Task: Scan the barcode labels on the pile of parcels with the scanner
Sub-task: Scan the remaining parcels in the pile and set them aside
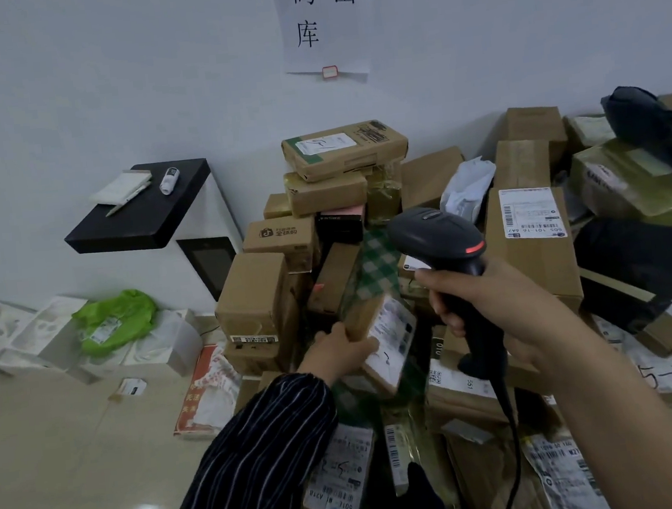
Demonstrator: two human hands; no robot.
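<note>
R hand (pixel 508 311) is fully closed round the grip of the black scanner (pixel 444 244), fingers wrapped on the handle, forefinger across the front just under the head. Can't tell if it presses the trigger. Scanner head sits at 10 o'clock from the R hand, tipped fwd and down-left, w/ a red strip lit on its side. Its cable (pixel 513 442) drops from the handle base toward 6 o'clock.

L hand (pixel 341 350), coming out of a dark striped sleeve (pixel 263 458), holds a small parcel (pixel 390 368) by its left edge, fingers curled onto it. Parcel is tilted, its white label (pixel 394 326) turned up-right toward the scanner. It lies at 9 o'clock of the R hand, near but not touching, and at 7 o'clock below the scanner head, apart from it.

Counts: 1 scanner, 2 hands, 1 parcel in hand. The pile (pixel 260 298) fills the frame from 12 through 3 to 6 o'clock. It is mostly brown cartons, well over a dozen, exact no. not countable, plus a few bags. A big carton (pixel 541 267) at 1 o'clock of the R hand shows 1 printed label face-on.

Elsewhere: black shelf (pixel 146 223) at 10 o'clock w/ 3 things on it: notepad, pen, white tube. 1 green bag (pixel 116 316) at 9 o'clock among white foam trays (pixel 17 326). 1 paper sign (pixel 322 21) on the wall at 12.
</note>
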